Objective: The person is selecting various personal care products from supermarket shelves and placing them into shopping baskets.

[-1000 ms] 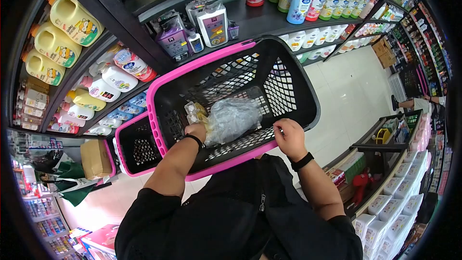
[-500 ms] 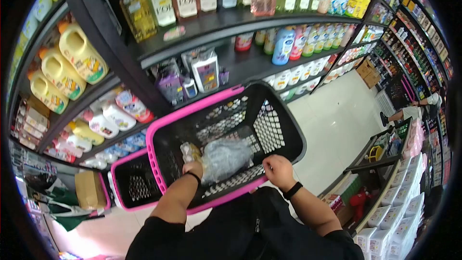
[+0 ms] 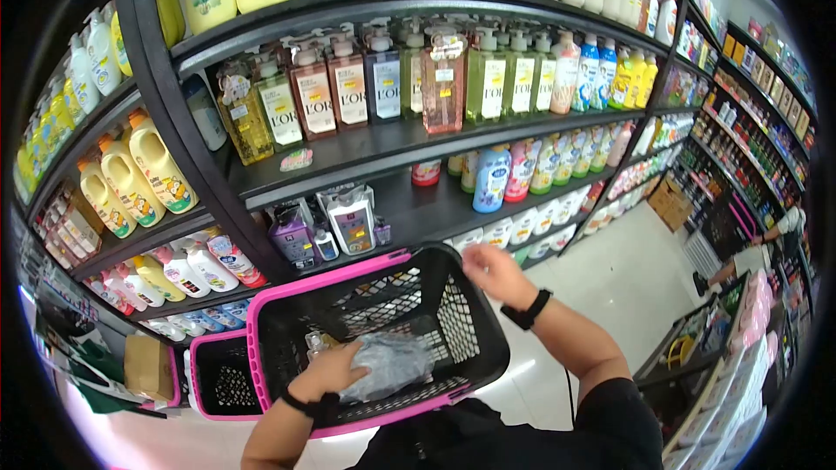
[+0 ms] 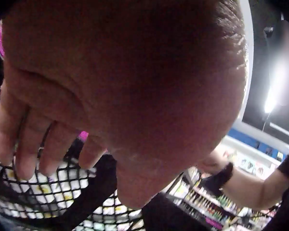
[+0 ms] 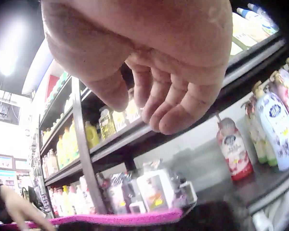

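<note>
A black mesh basket with a pink rim [image 3: 331,285] is in front of me, below the shelves. Inside it lie a grey plastic-wrapped bundle [image 3: 396,361] and some small bottles [image 3: 315,344]. My left hand [image 3: 326,372] rests on the bundle; in the left wrist view its fingers [image 4: 19,144] reach straight down to the basket mesh [image 4: 38,197]. My right hand [image 3: 488,271] hovers above the basket's far right corner and touches nothing. In the right wrist view my right hand [image 5: 159,91] has loosely curled fingers and holds nothing, with the shelves behind it.
Dark shelves hold pump bottles [image 3: 435,78], refill pouches [image 3: 348,222], yellow jugs [image 3: 157,165] and coloured bottles [image 3: 492,178]. A second pink-rimmed basket [image 3: 196,374] and a cardboard box [image 3: 146,367] sit lower left. The white floor [image 3: 627,278] runs right, where another person [image 3: 749,257] stands.
My right hand let go of the basket's near rim and rose above its far corner. The view tilted up to more shelves. My left hand stayed on the bundle.
</note>
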`<state>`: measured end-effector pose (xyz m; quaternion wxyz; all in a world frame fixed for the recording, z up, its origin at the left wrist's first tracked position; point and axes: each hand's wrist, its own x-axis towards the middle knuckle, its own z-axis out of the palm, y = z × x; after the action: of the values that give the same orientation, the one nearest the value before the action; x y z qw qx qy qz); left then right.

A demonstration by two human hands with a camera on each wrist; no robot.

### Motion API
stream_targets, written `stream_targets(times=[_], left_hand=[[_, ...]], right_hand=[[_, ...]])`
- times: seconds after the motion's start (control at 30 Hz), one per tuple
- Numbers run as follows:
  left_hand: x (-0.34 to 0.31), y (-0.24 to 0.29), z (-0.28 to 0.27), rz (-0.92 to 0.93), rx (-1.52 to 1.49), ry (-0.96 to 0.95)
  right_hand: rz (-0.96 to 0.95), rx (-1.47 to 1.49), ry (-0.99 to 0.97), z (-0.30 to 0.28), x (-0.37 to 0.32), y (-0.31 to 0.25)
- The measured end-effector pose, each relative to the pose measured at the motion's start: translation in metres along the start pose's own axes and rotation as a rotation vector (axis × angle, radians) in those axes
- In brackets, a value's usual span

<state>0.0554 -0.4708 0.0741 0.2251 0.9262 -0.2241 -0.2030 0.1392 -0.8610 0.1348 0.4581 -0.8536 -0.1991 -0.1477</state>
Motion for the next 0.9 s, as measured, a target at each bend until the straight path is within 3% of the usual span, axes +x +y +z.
stream_targets(times=[0.07,0.13,0.2,0.3,0.43,0.53,0.67,0.7,0.77,0.9], left_hand=[[-0.024,0.029,0.013,0.010,-0.112,0.193],[-0.042,0.057,0.025,-0.111,-0.247,0.194],[-0.054,0.078,0.047,-0.249,-0.254,0.312],[-0.070,0.081,0.087,-0.285,-0.104,0.379],[-0.088,0.105,0.096,-0.335,0.046,0.522],[-0.090,0.111,0.096,-0.382,-0.037,0.560],[-0.081,0.119,0.092,-0.361,-0.029,0.554],[-0.079,0.122,0.090,-0.376,-0.066,0.515],[-0.075,0.127,0.083,-0.405,-0.141,0.434],[-0.078,0.127,0.074,-0.310,-0.134,0.489]], right_hand=[[0.027,0.153,0.055,-0.020,0.063,0.038],[-0.034,0.067,0.196,-0.043,0.118,0.030],[-0.090,0.082,0.370,-0.043,0.173,0.059],[-0.097,0.092,0.487,-0.041,0.222,0.052],[-0.162,0.228,0.458,-0.025,0.268,0.055],[-0.105,0.339,0.310,-0.028,0.284,0.058],[0.048,0.593,0.234,-0.034,0.295,0.038],[0.062,0.537,0.223,-0.034,0.298,0.037],[0.063,0.693,0.161,-0.037,0.298,0.037],[0.057,0.762,0.047,-0.041,0.284,0.033]])
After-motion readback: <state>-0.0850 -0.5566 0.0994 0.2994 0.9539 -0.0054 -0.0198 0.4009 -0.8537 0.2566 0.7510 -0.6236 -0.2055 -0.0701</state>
